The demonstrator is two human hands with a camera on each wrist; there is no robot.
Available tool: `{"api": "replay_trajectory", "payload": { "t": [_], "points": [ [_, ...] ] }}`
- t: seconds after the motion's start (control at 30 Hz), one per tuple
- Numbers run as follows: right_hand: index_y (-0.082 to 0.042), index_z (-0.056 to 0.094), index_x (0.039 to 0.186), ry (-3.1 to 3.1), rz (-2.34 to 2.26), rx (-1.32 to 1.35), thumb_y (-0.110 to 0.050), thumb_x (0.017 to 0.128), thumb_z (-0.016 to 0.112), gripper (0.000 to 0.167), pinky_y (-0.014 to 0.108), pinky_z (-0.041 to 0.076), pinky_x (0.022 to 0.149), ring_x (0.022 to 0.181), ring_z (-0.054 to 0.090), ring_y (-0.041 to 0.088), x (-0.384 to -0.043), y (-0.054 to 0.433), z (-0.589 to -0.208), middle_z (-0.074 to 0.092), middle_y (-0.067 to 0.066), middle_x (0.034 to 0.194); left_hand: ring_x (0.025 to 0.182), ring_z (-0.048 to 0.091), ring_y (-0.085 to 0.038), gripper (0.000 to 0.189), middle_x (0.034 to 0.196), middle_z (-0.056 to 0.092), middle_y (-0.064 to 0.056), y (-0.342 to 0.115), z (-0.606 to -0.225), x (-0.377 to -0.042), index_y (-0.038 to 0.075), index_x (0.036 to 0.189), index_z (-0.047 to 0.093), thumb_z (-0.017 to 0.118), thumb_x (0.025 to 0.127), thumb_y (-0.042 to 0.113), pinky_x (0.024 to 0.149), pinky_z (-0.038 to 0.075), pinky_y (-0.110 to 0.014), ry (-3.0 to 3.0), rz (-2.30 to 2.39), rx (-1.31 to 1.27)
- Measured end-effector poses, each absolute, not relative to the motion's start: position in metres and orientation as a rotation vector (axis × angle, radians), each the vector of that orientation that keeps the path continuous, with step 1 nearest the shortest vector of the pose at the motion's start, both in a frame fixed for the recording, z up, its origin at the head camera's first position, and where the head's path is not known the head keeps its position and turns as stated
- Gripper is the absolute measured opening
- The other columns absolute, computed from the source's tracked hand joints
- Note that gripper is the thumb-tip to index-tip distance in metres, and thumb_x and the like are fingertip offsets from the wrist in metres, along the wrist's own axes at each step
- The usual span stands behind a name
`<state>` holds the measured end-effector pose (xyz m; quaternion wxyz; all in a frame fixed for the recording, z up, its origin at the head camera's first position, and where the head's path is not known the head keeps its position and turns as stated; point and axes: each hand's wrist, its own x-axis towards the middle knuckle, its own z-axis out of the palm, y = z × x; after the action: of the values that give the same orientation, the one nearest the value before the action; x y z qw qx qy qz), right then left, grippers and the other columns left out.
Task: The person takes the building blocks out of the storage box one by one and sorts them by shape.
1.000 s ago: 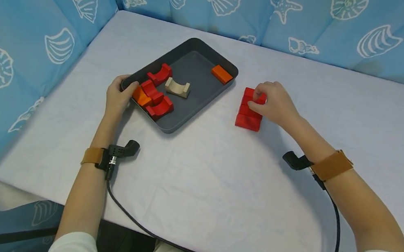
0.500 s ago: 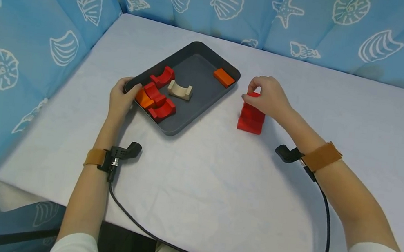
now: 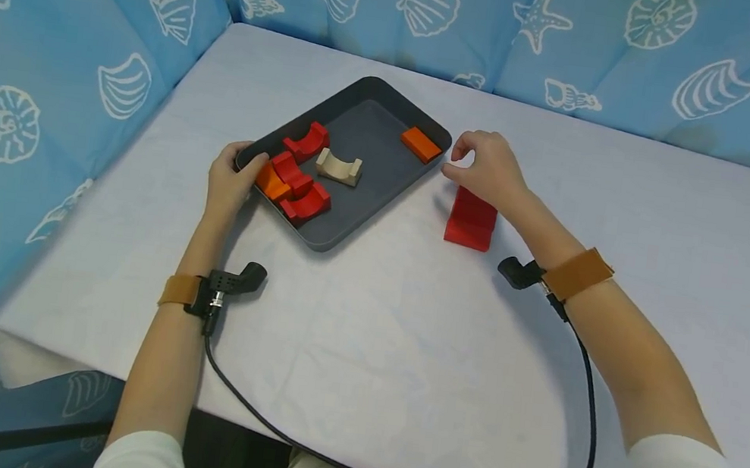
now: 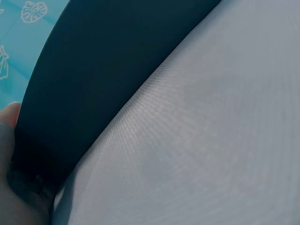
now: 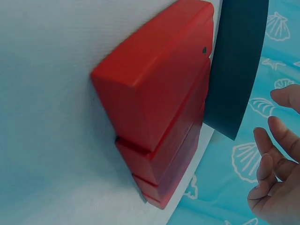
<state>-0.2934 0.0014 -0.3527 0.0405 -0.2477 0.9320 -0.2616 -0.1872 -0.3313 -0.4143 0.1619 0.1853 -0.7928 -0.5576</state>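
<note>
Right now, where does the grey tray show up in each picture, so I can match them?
Head: the grey tray sits slightly above and left of centre, its left corner gripped by the left hand.
Left wrist: the grey tray is the dark slanting shape at upper left.
Right wrist: the grey tray is the dark strip at upper right, beyond the red blocks.
Shared landmark: the blue seashell curtain.

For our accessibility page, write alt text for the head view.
A person's left hand grips the left corner of a dark tray holding red arches, orange blocks and a pale arch. Their empty right hand hovers near a row of red blocks on a white tabletop.
</note>
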Motion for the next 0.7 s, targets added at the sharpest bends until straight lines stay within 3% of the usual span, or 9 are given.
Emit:
{"api": "replay_trajectory", "payload": {
  "t": [0.27, 0.5, 0.7],
  "points": [
    [0.000, 0.056, 0.095, 2.863, -0.793, -0.794, -0.019, 0.083, 0.061, 0.023, 0.036, 0.040, 0.073, 0.090, 0.043, 0.027, -0.303, -0.009, -0.357, 0.056, 0.015, 0.095, 0.085, 0.044, -0.014, 0.042, 0.112, 0.053, -0.013, -0.333, -0.415, -0.189, 0.002, 0.118, 0.053, 0.057, 0.085, 0.027, 0.067, 0.038, -0.020, -2.269, -1.567, 0.513],
    [0.001, 0.056, 0.104, 2.858, -0.775, -0.763, -0.019, 0.083, 0.061, 0.029, 0.037, 0.040, 0.078, 0.094, 0.043, 0.028, -0.311, -0.017, -0.357, 0.055, 0.015, 0.102, 0.070, 0.044, -0.014, 0.042, 0.106, 0.052, -0.011, -0.333, -0.414, -0.188, 0.003, 0.118, 0.053, 0.057, 0.085, 0.028, 0.053, 0.037, -0.019, -2.280, -1.561, 0.511],
    [0.001, 0.056, 0.110, 2.862, -0.650, -0.734, -0.023, 0.083, 0.061, 0.037, 0.038, 0.039, 0.081, 0.096, 0.042, 0.029, -0.318, -0.029, -0.359, 0.055, 0.015, 0.105, 0.072, 0.045, -0.014, 0.042, 0.108, 0.053, -0.012, -0.335, -0.415, -0.188, 0.001, 0.118, 0.053, 0.056, 0.086, 0.028, 0.055, 0.038, -0.020, -2.291, -1.543, 0.506]
  ]
}}
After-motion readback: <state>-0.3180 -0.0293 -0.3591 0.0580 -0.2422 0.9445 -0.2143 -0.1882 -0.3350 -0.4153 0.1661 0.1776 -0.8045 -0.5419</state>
